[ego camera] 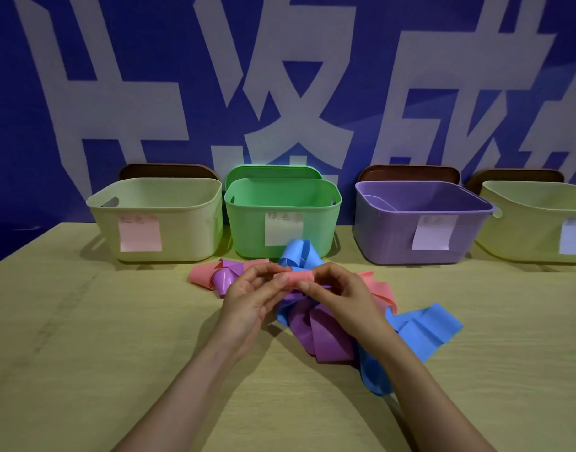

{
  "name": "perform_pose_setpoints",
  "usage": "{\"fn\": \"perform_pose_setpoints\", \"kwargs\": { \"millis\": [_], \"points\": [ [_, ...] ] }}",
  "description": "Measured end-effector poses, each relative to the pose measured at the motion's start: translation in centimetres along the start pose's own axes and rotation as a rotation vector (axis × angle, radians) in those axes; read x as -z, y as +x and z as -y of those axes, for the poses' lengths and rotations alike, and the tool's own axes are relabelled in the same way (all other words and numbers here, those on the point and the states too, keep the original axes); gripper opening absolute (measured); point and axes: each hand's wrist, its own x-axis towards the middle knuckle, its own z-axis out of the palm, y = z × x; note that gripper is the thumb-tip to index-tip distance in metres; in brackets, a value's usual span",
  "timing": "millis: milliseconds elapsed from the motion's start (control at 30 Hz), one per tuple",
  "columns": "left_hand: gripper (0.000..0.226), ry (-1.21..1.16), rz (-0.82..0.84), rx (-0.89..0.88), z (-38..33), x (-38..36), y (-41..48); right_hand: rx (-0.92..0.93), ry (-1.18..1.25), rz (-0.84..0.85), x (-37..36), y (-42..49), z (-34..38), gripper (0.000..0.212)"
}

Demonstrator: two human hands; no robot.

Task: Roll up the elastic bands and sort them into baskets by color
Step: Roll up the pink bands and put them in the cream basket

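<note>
Between my two hands sits the pink roll (294,276), pinched at both ends: my left hand (250,288) curls thumb and fingers round one end and my right hand (338,291) grips the other, just above the heap of loose bands. The unrolled pink tail (382,290) runs off past my right wrist and seems tangled with the purple band (322,334) and blue band (423,331) beneath my hands, so winding in more may drag those along or skew the coil. If either pinch slackens, the springy roll will likely unwind. Beyond my left hand waits the pale basket (188,223) with the pink label; a similar one far to my right invites a mix-up.
</note>
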Motion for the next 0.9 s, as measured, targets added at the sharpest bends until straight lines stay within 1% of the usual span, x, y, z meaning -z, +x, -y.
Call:
{"fn": "perform_pose_setpoints", "kwargs": {
  "millis": [67,133,200,267,367,467,567,667,800,833,900],
  "points": [
    [0.027,0.045,-0.011,-0.013,-0.3,-0.6,-0.3,0.033,-0.006,-0.007,0.0,-0.2,0.2,0.016],
    [0.027,0.189,-0.011,-0.009,-1.1,-1.4,-0.7,0.053,0.045,-0.026,0.2,-0.3,0.8,0.011],
    [0.026,0.308,0.028,0.009,-2.4,-2.1,-1.1,0.064,0.086,-0.024,0.3,-0.3,1.9,0.008],
    [0.023,0.384,0.098,0.009,-4.1,-2.6,-1.5,0.084,0.088,0.009,0.5,-0.2,3.5,0.009],
    [0.015,0.575,0.176,-0.099,-6.7,-3.6,-1.7,0.118,0.07,0.067,1.1,0.3,6.3,0.011],
    [0.017,0.686,0.219,-0.188,-8.4,-4.6,-1.0,0.149,0.061,0.085,1.9,1.4,8.9,0.012],
    [0.015,0.743,0.218,-0.22,-9.0,-4.8,0.9,0.148,0.065,0.099,2.4,3.4,9.9,0.012],
    [0.017,0.692,0.145,-0.201,-8.5,-4.3,4.4,0.112,0.022,0.083,2.3,6.5,9.0,0.021],
    [0.019,0.676,0.076,-0.136,-7.2,-3.7,10.5,-0.061,0.137,-0.023,2.0,12.7,6.8,0.038],
    [0.019,0.67,0.071,-0.123,-7.3,-3.8,11.9,-0.099,0.157,-0.048,2.0,14.2,6.6,0.038],
    [0.02,0.667,0.048,-0.086,-8.1,-4.3,14.0,-0.165,0.19,-0.074,1.9,16.9,6.6,0.031]
  ]
}}
